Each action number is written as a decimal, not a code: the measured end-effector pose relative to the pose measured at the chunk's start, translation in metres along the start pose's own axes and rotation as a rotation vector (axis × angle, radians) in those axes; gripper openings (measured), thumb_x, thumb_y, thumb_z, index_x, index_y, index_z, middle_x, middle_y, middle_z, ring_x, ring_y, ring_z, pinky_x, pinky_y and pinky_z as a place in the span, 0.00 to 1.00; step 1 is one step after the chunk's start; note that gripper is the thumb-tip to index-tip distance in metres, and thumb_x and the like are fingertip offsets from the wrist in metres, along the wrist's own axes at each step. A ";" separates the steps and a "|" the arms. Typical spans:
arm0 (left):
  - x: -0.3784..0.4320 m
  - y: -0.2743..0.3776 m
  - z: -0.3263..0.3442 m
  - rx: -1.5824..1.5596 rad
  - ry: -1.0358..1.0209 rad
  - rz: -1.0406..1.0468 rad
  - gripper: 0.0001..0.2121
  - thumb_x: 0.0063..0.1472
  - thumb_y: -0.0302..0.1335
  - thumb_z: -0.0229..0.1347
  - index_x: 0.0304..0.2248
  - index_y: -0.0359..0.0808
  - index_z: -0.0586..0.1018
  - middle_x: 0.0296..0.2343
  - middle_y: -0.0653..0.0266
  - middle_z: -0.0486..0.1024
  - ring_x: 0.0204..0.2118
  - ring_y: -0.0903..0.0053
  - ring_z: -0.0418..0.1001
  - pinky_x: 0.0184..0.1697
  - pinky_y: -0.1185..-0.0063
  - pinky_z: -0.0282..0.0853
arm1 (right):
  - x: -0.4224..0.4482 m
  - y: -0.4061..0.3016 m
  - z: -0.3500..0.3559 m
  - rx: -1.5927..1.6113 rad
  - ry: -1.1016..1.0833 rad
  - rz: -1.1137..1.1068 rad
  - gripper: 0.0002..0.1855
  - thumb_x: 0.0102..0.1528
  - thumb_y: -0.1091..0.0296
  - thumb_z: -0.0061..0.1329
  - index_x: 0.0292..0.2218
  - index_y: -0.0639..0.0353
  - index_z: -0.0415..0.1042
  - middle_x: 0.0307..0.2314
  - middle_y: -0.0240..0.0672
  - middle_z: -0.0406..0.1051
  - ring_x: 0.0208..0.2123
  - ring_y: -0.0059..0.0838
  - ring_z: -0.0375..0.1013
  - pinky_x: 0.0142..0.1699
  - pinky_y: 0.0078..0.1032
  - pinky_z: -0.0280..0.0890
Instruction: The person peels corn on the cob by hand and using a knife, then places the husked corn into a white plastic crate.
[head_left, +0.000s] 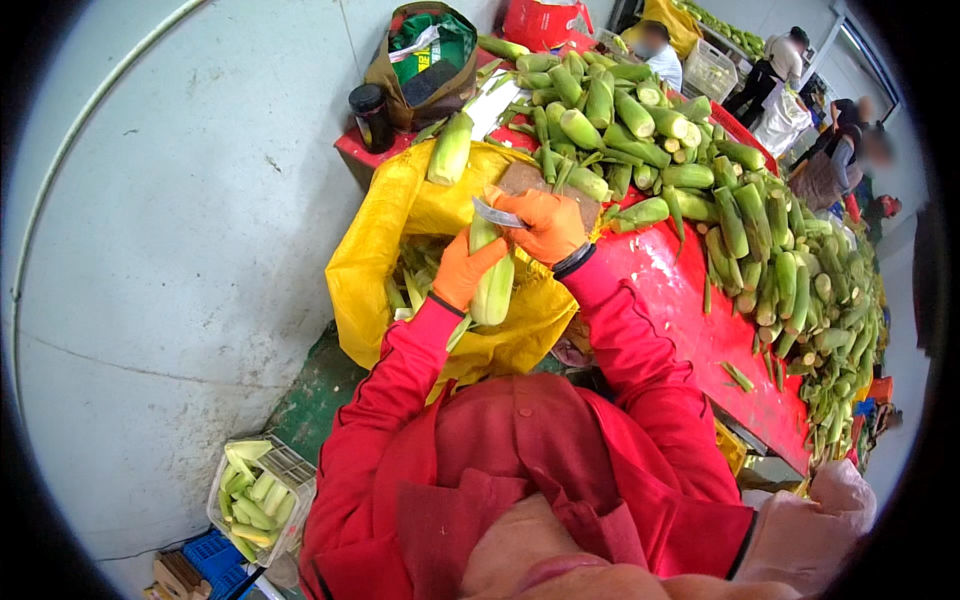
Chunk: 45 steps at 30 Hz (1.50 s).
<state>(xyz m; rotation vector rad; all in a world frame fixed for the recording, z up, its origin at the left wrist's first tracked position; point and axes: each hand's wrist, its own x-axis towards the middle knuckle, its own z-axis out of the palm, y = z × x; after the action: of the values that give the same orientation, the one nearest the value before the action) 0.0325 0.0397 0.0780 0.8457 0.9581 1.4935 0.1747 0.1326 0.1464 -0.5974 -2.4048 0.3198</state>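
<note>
My left hand (466, 271), in an orange glove, is closed around an ear of corn in its husk (493, 289), held over the mouth of a yellow woven sack (375, 262). Gloved in orange too, my right hand (541, 225) grips a knife with a curved blade (499, 214) that lies across the upper end of the ear; the knife's handle is hidden in the fist. Husk leaves (415, 281) lie inside the sack. Another ear of corn (451, 154) rests on the sack's far rim, beside a brown board (523, 178).
A large heap of unhusked corn (637, 127) covers much of the red table (667, 277). At the table's far left stand a dark jar (371, 116) and a brown bag (420, 105). A crate of trimmed corn (296, 461) sits at lower left. Several people are at the upper right.
</note>
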 end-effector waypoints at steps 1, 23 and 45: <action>0.001 -0.001 0.000 0.062 0.001 -0.002 0.20 0.53 0.32 0.61 0.44 0.35 0.71 0.33 0.71 0.71 0.33 0.84 0.68 0.37 0.83 0.66 | 0.000 0.002 0.002 -0.001 0.002 0.004 0.15 0.47 0.62 0.54 0.39 0.50 0.75 0.25 0.39 0.71 0.26 0.40 0.71 0.31 0.30 0.66; 0.010 -0.002 0.010 0.090 -0.098 0.021 0.28 0.52 0.34 0.63 0.50 0.33 0.66 0.40 0.65 0.72 0.39 0.81 0.70 0.44 0.81 0.65 | -0.034 0.027 -0.015 0.905 0.103 0.840 0.33 0.48 0.59 0.56 0.54 0.53 0.63 0.27 0.27 0.70 0.17 0.14 0.63 0.19 0.15 0.59; 0.086 -0.137 0.141 0.375 -0.549 0.101 0.22 0.58 0.21 0.53 0.53 0.32 0.66 0.47 0.63 0.70 0.44 0.81 0.71 0.45 0.83 0.67 | -0.429 -0.026 -0.159 -0.072 1.127 1.226 0.34 0.41 0.72 0.62 0.50 0.59 0.67 0.40 0.34 0.71 0.40 0.20 0.70 0.46 0.21 0.66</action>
<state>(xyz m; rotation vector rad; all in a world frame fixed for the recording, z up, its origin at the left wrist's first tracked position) 0.2054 0.1491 0.0122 1.5014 0.7906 1.0799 0.5654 -0.0884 0.0546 -1.6734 -0.7809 0.2574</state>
